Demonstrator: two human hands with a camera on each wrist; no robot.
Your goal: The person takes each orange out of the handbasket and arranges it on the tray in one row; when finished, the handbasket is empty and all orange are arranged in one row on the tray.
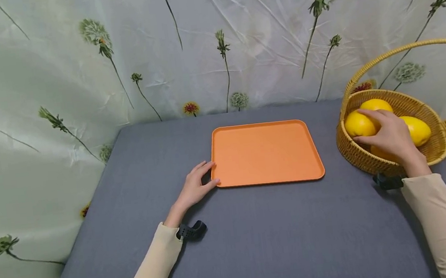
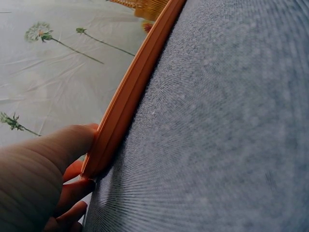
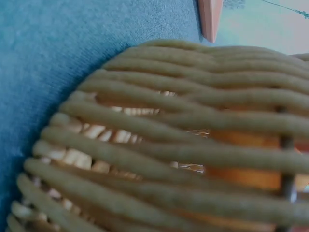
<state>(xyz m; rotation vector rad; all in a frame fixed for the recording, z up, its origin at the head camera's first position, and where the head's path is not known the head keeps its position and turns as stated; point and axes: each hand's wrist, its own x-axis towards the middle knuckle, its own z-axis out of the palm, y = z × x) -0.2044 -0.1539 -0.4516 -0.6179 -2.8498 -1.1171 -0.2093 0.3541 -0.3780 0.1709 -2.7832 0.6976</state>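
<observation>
An orange rectangular tray (image 1: 266, 152) lies on the grey-blue cloth. My left hand (image 1: 195, 185) holds its near left corner, thumb by the front edge and fingers along the left side. Up close in the left wrist view, the thumb (image 2: 79, 137) presses against the tray's outer wall (image 2: 128, 101). Over at the right, my right hand (image 1: 389, 136) reaches into a wicker basket (image 1: 353, 154) and grips a yellow lemon (image 1: 358, 124) between thumb and fingers. Woven strands of the basket (image 3: 145, 116) fill the right wrist view and hide that hand.
More lemons (image 1: 417, 130) lie in the basket around my right hand. A tall arched handle (image 1: 410, 46) rises over the basket. Behind the table hangs a pale curtain (image 1: 263, 61) printed with dandelions. Dark wrist straps (image 1: 192, 231) sit at both cuffs.
</observation>
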